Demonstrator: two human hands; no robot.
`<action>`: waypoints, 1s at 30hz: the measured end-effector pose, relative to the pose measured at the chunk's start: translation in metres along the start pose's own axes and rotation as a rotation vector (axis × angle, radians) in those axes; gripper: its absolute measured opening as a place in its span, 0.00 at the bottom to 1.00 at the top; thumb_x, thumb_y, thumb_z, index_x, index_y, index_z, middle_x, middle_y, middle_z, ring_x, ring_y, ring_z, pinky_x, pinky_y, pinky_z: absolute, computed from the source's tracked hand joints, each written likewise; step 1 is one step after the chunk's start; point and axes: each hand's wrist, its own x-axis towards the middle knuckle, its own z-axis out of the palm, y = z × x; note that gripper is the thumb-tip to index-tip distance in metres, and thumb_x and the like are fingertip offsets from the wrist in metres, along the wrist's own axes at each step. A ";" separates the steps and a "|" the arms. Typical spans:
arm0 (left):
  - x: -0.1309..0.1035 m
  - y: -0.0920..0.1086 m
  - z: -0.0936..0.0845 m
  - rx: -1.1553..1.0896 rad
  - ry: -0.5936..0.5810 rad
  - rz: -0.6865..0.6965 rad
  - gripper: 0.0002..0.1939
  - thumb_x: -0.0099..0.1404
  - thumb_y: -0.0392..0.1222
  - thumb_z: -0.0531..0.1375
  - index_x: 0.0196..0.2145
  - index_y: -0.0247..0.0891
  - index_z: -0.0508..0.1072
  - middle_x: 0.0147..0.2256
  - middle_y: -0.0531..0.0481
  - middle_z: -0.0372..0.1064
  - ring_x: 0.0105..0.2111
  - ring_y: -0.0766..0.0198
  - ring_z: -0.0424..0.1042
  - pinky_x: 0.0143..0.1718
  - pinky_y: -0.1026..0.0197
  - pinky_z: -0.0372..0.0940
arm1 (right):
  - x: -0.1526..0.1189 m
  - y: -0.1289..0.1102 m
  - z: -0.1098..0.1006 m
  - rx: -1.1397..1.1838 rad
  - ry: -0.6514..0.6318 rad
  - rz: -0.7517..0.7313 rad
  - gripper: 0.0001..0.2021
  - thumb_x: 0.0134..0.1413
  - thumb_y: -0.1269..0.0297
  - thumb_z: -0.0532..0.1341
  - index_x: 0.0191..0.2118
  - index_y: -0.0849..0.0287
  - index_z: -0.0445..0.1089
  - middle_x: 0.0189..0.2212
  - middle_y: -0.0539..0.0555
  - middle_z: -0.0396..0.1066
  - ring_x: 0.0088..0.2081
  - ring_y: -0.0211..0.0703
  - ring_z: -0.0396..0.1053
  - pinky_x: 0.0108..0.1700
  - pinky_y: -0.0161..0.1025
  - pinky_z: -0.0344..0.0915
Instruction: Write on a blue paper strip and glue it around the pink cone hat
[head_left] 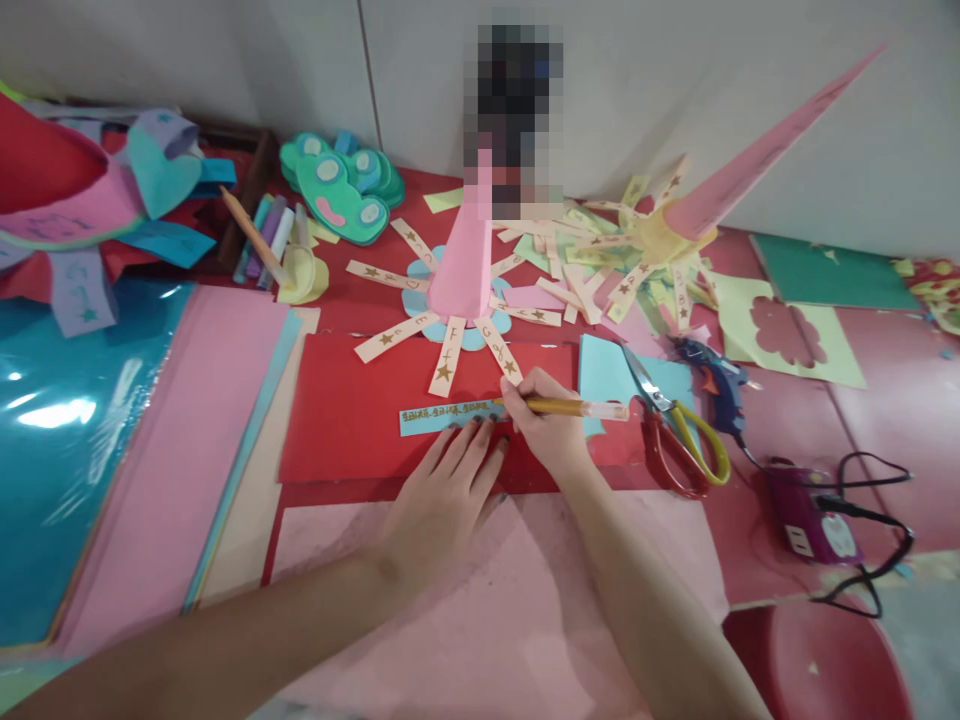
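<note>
Head view: the right hand (549,425) grips a slim gold pen (559,406), its tip at a narrow light-blue paper strip (420,425) bearing gold script. The left hand (448,480), fingers extended flat, rests at the strip's lower edge. The strip lies on flat, smooth red card (341,400), near a pink paper cone (461,270).

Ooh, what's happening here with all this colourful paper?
Someone is writing on a blue strip. Their right hand holds a gold pen, its tip at the end of a row of gold writing. Their left hand lies flat, fingers at the strip's lower edge. The strip is on red paper. Just behind stands a pink cone with lettered strips around its base. Scissors lie off to the right.
</note>
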 end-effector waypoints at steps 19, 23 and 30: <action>0.000 0.000 -0.001 0.019 0.016 0.008 0.20 0.69 0.41 0.45 0.53 0.32 0.65 0.55 0.41 0.63 0.55 0.53 0.62 0.55 0.50 0.58 | 0.001 -0.002 0.000 -0.049 0.016 -0.036 0.17 0.50 0.61 0.56 0.17 0.56 0.49 0.12 0.43 0.49 0.16 0.30 0.48 0.20 0.30 0.51; 0.001 0.000 -0.001 0.019 0.016 0.013 0.20 0.69 0.40 0.43 0.53 0.31 0.65 0.55 0.40 0.64 0.55 0.54 0.63 0.55 0.51 0.58 | 0.001 -0.002 0.000 0.003 -0.003 -0.004 0.17 0.50 0.61 0.56 0.17 0.56 0.49 0.12 0.42 0.48 0.16 0.30 0.48 0.20 0.31 0.50; 0.001 -0.001 -0.003 0.005 0.007 0.019 0.21 0.69 0.40 0.43 0.53 0.31 0.65 0.54 0.39 0.64 0.54 0.53 0.63 0.55 0.50 0.58 | 0.000 -0.002 0.000 0.009 0.008 0.005 0.17 0.50 0.61 0.56 0.17 0.56 0.50 0.13 0.42 0.49 0.16 0.30 0.48 0.20 0.31 0.51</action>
